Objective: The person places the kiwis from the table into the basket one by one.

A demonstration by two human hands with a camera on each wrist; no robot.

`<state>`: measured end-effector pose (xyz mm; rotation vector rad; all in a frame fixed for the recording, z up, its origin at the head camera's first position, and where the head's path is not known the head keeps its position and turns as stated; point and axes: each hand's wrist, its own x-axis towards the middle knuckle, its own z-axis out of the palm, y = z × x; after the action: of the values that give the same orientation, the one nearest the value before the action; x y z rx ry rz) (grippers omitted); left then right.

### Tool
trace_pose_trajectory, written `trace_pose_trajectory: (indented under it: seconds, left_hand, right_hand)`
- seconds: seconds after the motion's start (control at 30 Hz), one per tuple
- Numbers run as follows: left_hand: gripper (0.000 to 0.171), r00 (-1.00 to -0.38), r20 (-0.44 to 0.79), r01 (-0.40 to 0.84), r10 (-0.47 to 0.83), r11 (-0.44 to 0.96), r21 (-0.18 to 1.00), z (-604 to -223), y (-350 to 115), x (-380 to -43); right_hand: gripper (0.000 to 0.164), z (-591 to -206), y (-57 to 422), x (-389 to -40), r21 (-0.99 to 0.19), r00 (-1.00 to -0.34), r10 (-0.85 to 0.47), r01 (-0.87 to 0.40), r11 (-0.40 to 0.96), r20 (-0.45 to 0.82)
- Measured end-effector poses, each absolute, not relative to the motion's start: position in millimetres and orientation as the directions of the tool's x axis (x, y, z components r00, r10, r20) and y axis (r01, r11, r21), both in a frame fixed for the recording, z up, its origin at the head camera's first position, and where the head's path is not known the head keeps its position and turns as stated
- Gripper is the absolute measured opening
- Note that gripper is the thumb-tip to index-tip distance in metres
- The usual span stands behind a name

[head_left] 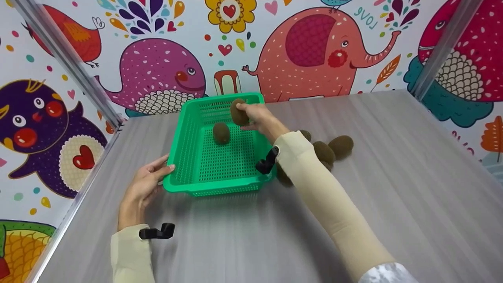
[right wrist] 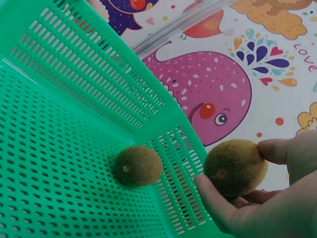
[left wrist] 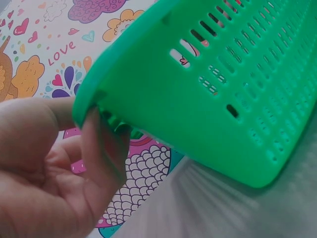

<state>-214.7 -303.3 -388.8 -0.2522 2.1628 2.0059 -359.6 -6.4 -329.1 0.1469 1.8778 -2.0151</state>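
A green plastic basket with slotted walls stands on the grey table. My left hand grips its rim at the near left corner, thumb on top and fingers beneath, as the left wrist view also shows. Over the far right part of the basket, my right hand holds a brown kiwi between thumb and fingers. Another kiwi lies on the basket floor; the right wrist view shows that kiwi near the wall.
Several loose kiwis lie on the table right of the basket, partly hidden by the right forearm. A wall with cartoon animals rises behind the table. Metal posts stand at its corners.
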Motion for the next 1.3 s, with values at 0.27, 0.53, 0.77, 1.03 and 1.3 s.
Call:
trace_pose_trajectory:
  seconds: [0.27,0.53,0.77,1.03,1.3]
  left_hand:
    - [0.069,-0.971,-0.238,-0.237,0.0,0.075,0.969,-388,-302,-213]
    - [0.069,-0.971,-0.238,-0.238,-0.013,0.075,0.968,-388,-303,-212]
    - [0.07,-0.972,-0.237,-0.236,-0.004,0.084,0.968,-389,-302,-212]
    - [0.068,-0.972,-0.236,-0.237,-0.014,0.105,0.966,-389,-302,-213]
    - [0.068,-0.972,-0.235,-0.235,-0.017,0.09,0.968,-389,-301,-214]
  right_hand:
    - [0.056,-342,-14,-371,-0.917,-0.902,-0.209,0.396,-0.045,-0.379]
    - [0.068,-347,-16,-375,-0.913,-0.896,-0.19,0.409,-0.008,-0.4]
    - [0.07,-353,-17,-374,-0.901,-0.881,-0.196,0.431,0.045,-0.431]
    - [0.065,-355,-19,-373,-0.881,-0.867,-0.178,0.435,0.185,-0.465]
    - [0.06,-357,-18,-373,-0.897,-0.871,-0.216,0.419,0.14,-0.441]
